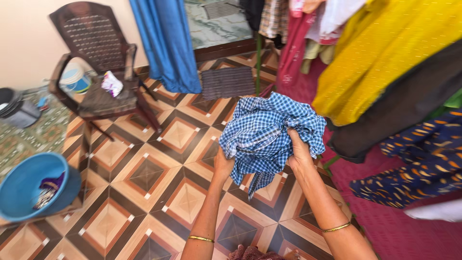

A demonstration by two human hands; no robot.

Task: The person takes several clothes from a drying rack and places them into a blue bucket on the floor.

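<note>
A crumpled blue-and-white checked cloth [267, 132] is held up in front of me over the patterned tile floor. My left hand [223, 163] grips it from below on its left side. My right hand [299, 150] clutches its right edge, fingers curled into the fabric. Both wrists wear a thin gold bangle. A loose end of the cloth hangs down between my forearms.
Hanging garments fill the right: a yellow one [385, 53], a dark one [409, 106], a navy patterned one [418, 163]. A brown plastic chair [96, 53] stands at the back left, a blue basin [29, 185] at the left, a blue curtain [166, 43] and a doormat [227, 82] behind.
</note>
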